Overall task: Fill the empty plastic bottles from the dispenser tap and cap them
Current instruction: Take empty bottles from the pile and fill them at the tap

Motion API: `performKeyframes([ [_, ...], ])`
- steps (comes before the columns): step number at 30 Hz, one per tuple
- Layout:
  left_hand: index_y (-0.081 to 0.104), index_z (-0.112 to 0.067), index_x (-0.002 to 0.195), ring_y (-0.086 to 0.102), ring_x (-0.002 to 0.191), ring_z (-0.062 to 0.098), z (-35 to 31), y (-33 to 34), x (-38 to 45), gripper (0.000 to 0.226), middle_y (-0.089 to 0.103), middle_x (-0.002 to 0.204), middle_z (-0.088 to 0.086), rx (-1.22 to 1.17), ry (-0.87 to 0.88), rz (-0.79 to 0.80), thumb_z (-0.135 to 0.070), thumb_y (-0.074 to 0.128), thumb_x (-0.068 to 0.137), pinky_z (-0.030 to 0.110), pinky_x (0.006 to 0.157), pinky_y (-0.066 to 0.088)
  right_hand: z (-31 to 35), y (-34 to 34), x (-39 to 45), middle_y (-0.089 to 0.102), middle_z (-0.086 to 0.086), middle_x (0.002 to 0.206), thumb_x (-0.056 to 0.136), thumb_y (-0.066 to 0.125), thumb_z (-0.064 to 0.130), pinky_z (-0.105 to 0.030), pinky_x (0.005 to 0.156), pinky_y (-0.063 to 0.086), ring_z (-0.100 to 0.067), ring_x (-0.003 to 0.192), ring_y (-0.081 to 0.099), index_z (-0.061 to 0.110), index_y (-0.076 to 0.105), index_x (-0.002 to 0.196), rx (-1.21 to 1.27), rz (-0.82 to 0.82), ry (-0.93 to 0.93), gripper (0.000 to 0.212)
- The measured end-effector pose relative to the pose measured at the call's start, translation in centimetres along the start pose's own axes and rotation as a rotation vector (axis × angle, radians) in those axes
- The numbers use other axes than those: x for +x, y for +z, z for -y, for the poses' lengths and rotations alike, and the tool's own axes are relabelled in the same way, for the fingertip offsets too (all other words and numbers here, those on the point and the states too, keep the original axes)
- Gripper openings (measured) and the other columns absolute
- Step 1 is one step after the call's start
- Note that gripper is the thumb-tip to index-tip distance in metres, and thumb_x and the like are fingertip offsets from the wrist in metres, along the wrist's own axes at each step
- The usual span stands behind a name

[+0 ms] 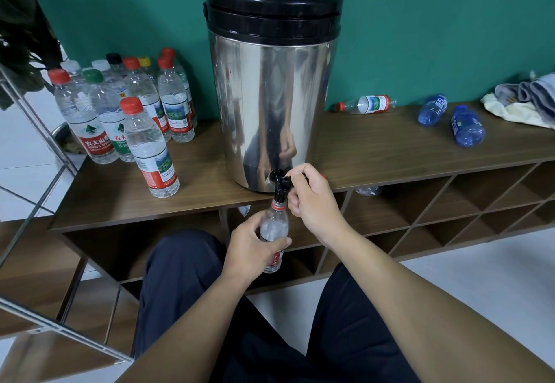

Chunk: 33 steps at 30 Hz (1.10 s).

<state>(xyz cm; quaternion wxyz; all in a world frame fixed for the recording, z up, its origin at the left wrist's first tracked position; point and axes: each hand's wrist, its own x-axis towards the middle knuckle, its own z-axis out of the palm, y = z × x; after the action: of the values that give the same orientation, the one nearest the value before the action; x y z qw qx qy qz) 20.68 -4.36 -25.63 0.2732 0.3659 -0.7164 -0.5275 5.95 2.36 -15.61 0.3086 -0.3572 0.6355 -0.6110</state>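
Gripping the bottle [274, 234] in my left hand [252, 246], I'm holding it off the bench's [390, 148] front edge, mouth under the tap [280, 183]. My right hand [312, 199] is pinching the lever; I'm keeping the neck centred and should release before overflow.

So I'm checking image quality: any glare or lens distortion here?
Head view: wide-angle bending curves the shelf top edges; the steel dispenser mirrors bright streaks and the hands; bottle under the tap reads sharp; lighting even.
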Motion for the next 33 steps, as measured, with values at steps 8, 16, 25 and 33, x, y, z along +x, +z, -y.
performKeyframes([
  [8,0.073,-0.040,0.137,0.074,0.116,0.002,0.23,-0.03,0.08,0.068,0.079,0.121,-0.023,0.003,-0.006,0.009,-0.031,0.103,0.077,0.044,0.110,0.060,0.07,-0.02,0.01,0.042,-0.002,0.063,0.116,0.046,0.026,-0.031,0.053,0.033,-0.016,0.058,0.039,0.020,0.061,0.102,-0.005,0.000,0.003,0.021],
  [16,0.072,-0.040,0.138,0.074,0.118,0.003,0.36,-0.01,0.19,0.070,0.079,0.123,-0.024,0.008,-0.025,0.011,-0.032,0.104,0.076,0.046,0.111,0.059,0.26,-0.06,-0.17,0.042,-0.002,0.063,0.117,0.046,0.027,-0.029,0.053,0.034,-0.015,0.056,0.039,0.018,0.060,0.102,-0.020,0.008,-0.005,0.022],
  [25,0.072,-0.042,0.138,0.072,0.118,0.000,0.27,0.04,0.15,0.070,0.078,0.122,-0.027,0.027,-0.030,0.002,-0.035,0.104,0.076,0.042,0.111,0.059,0.18,0.01,-0.03,0.041,-0.002,0.061,0.116,0.046,0.024,-0.030,0.053,0.034,-0.016,0.056,0.039,0.017,0.060,0.104,-0.019,-0.002,0.004,0.020],
  [33,0.072,-0.041,0.139,0.072,0.117,-0.001,0.20,-0.02,0.08,0.070,0.078,0.123,-0.026,0.019,-0.021,0.001,-0.033,0.104,0.076,0.044,0.110,0.060,0.12,0.00,0.04,0.042,-0.002,0.062,0.116,0.047,0.026,-0.031,0.053,0.034,-0.015,0.056,0.040,0.019,0.061,0.104,-0.018,0.003,0.004,0.020],
])
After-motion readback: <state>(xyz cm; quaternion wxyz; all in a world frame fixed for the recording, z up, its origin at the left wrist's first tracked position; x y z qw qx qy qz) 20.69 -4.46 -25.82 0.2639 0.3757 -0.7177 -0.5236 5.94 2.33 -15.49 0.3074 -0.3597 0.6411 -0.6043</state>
